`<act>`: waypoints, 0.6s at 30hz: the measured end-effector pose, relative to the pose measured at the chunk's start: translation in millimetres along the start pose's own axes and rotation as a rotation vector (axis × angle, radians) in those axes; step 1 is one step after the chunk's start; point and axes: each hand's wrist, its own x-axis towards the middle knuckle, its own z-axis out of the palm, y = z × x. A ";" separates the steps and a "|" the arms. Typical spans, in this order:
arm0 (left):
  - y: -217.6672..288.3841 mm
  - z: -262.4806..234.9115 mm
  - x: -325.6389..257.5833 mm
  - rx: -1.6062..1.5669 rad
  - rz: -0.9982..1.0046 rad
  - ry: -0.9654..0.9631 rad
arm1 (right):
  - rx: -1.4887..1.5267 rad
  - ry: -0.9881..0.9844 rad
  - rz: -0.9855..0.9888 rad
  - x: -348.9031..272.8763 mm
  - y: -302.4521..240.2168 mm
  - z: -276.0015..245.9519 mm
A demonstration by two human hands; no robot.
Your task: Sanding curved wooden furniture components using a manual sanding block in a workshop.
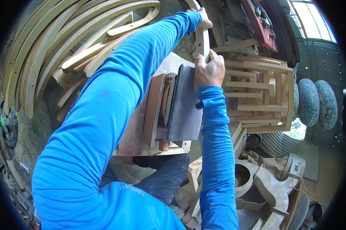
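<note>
Curved pale wooden slats crowd the workshop's upper left. At upper centre, a pale narrow wooden piece stands near-vertical over the belt sander; left hand clasps its top, right hand wraps its lower end.

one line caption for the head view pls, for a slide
Both hands, left hand and right hand, grip a curved wooden piece above a belt sander.

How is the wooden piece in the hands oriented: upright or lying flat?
Roughly upright in this view. The wooden piece runs top to bottom, the left hand gripping its upper end and the right hand its lower part.
</note>
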 end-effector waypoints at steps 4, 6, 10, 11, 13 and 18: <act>-6.4 6.5 -18.8 0.047 0.007 -0.001 | -0.047 0.035 0.002 -15.1 -8.7 1.2; -4.3 11.2 -37.8 0.019 0.033 -0.045 | -0.021 0.060 0.005 -33.4 -8.5 -5.7; 9.3 15.1 -93.9 0.061 0.051 -0.042 | -0.024 0.078 0.032 -88.1 1.4 -18.1; 12.6 12.7 -107.3 0.103 0.038 -0.050 | -0.022 0.079 0.040 -104.9 2.6 -24.1; 7.2 10.9 -132.6 0.118 0.019 -0.045 | -0.007 0.069 0.053 -144.6 3.2 -31.1; 11.3 12.4 -230.1 0.312 0.130 0.037 | 0.056 0.203 0.020 -258.9 10.9 -42.0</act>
